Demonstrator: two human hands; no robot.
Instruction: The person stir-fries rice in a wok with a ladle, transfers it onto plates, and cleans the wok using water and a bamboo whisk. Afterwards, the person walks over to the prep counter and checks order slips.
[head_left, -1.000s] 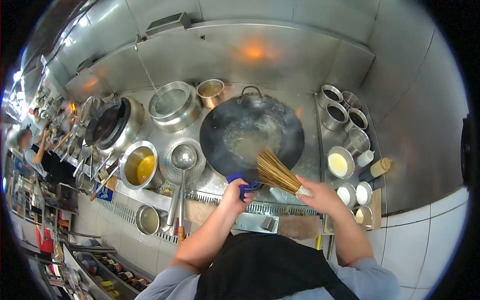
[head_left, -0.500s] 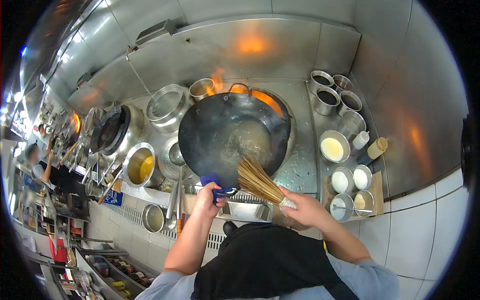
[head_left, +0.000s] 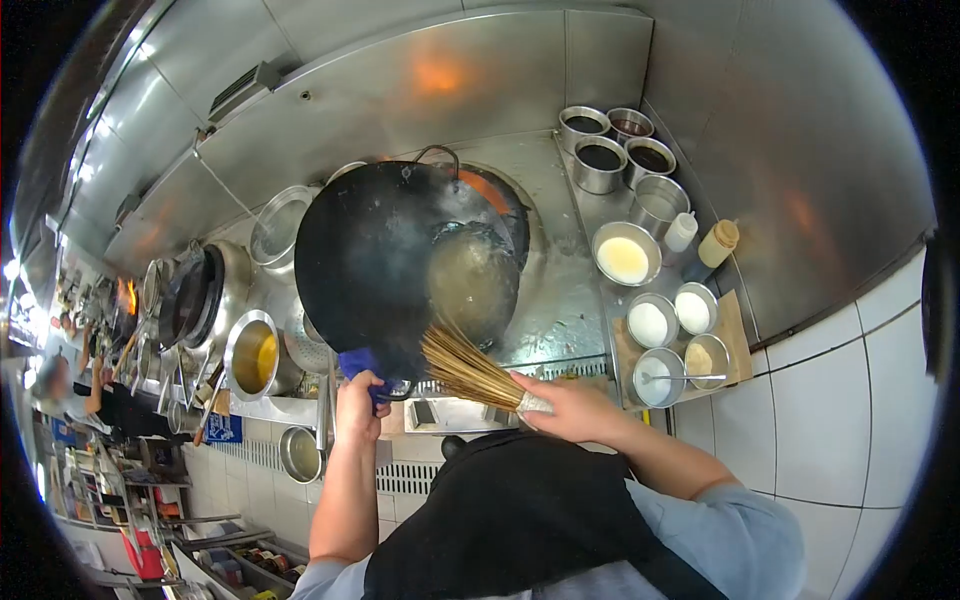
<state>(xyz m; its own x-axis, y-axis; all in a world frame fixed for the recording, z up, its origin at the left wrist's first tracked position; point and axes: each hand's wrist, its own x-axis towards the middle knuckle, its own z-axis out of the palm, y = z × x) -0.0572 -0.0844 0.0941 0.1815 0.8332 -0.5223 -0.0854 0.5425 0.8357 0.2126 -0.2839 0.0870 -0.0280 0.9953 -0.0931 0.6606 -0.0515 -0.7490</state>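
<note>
A large black wok [head_left: 365, 250] is tilted to the right over the burner, with cloudy water [head_left: 470, 280] pooled in its right side. My left hand [head_left: 357, 405] is closed on the wok's near handle through a folded blue cloth [head_left: 362, 364]. In my right hand [head_left: 575, 408] is a bamboo wok brush [head_left: 465, 368], gripped at its bound end. The bristle tips reach the near edge of the water; how far they dip in is hard to see.
Right of the stove stand dark sauce pots [head_left: 600, 160], a pale liquid bowl [head_left: 625, 255], squeeze bottles [head_left: 715, 245] and seasoning tubs [head_left: 650, 322]. To the left are a pot with yellow liquid [head_left: 255, 355], a perforated strainer [head_left: 305, 345] and another wok [head_left: 190, 295]. A co-worker [head_left: 105, 405] stands far left.
The wok has tipped further, its left side rising and the water gathering rightward. Flames behind it no longer show. Both hands keep their grips, and the whole view has shifted.
</note>
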